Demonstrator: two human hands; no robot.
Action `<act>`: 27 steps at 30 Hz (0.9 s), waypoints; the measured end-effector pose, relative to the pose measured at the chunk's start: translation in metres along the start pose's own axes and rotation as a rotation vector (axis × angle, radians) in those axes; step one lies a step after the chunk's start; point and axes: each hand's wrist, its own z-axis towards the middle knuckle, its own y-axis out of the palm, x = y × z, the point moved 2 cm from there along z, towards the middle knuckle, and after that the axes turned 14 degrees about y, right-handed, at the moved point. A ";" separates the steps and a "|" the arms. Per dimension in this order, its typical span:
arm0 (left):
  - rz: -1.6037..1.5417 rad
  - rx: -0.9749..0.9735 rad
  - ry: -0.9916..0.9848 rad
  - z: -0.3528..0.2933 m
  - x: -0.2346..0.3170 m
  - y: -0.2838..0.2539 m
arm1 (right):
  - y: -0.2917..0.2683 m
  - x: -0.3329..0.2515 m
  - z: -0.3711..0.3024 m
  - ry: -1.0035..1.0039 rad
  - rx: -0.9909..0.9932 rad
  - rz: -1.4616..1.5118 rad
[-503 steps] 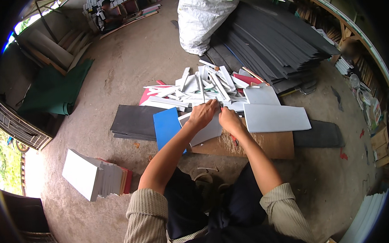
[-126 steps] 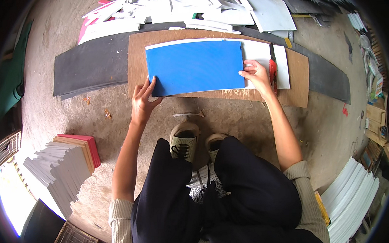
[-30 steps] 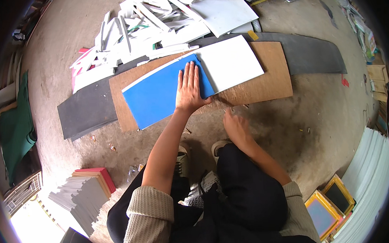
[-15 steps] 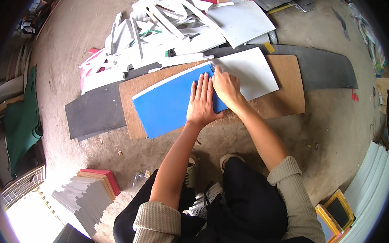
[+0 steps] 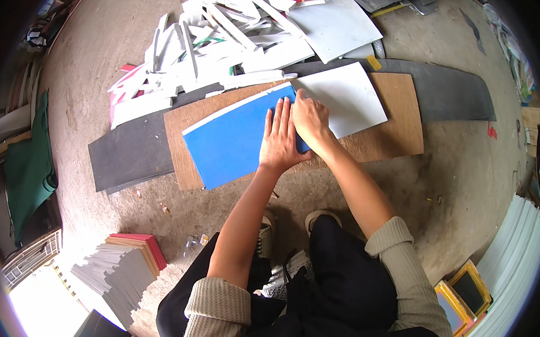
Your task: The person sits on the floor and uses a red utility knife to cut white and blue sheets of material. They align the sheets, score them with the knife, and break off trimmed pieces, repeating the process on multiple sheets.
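Observation:
A blue sheet (image 5: 223, 134) with a white strip along its far edge lies over a white sheet (image 5: 348, 102) on a brown wooden board (image 5: 400, 105). My left hand (image 5: 279, 138) presses flat near the blue sheet's right end, fingers stretched out and thumb spread. Right beside its fingertips, my right hand (image 5: 311, 118) is closed in a fist at the blue sheet's right edge, where the white sheet begins. Whatever sits in that fist is hidden by the fingers.
Dark grey sheets (image 5: 131, 153) lie under the board. Beyond it spreads a heap of white offcuts (image 5: 216, 44) with a large white panel (image 5: 336, 30). Stacked grey boards (image 5: 115, 274) stand at the lower left, yellow-framed panels (image 5: 468, 289) at the lower right. My shoes are on the concrete floor.
My right hand has shifted slightly left and toward me along the blue sheet's right edge. The left hand stays flat in nearly the same place.

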 end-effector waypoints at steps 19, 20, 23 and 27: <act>0.014 0.016 -0.002 -0.004 0.000 0.000 | -0.004 0.022 -0.039 0.026 -0.053 -0.006; 0.010 0.031 -0.001 -0.006 0.000 0.001 | -0.006 0.028 -0.056 -0.003 -0.035 -0.029; 0.042 0.041 0.010 -0.002 0.005 0.001 | -0.007 0.062 -0.098 -0.007 -0.014 -0.053; 0.076 -0.028 -0.001 -0.005 0.006 0.000 | -0.009 0.087 -0.139 0.021 -0.043 -0.157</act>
